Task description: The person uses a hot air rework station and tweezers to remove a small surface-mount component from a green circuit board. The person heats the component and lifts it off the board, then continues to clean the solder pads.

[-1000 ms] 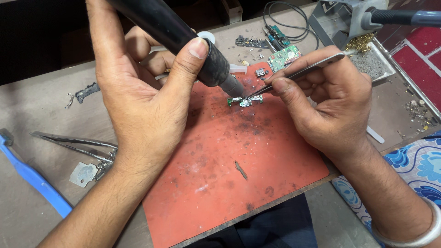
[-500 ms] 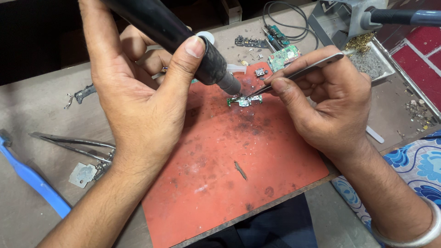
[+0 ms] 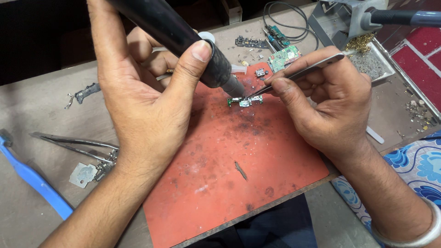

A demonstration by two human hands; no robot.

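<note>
A small green circuit board strip (image 3: pixel 244 101) lies near the far edge of the stained red rubber work mat (image 3: pixel 229 170) on the grey tabletop (image 3: pixel 41 110). At the left, a blue plastic pry tool (image 3: pixel 34 181) and spare steel tweezers (image 3: pixel 73 143) rest. The left hand (image 3: pixel 138 101) wraps its fingers around a black hot-air handpiece (image 3: pixel 183 41), nozzle just over the board. The right hand (image 3: pixel 326 101) pinches slim metal tweezers (image 3: pixel 298 73), tips touching the board.
</note>
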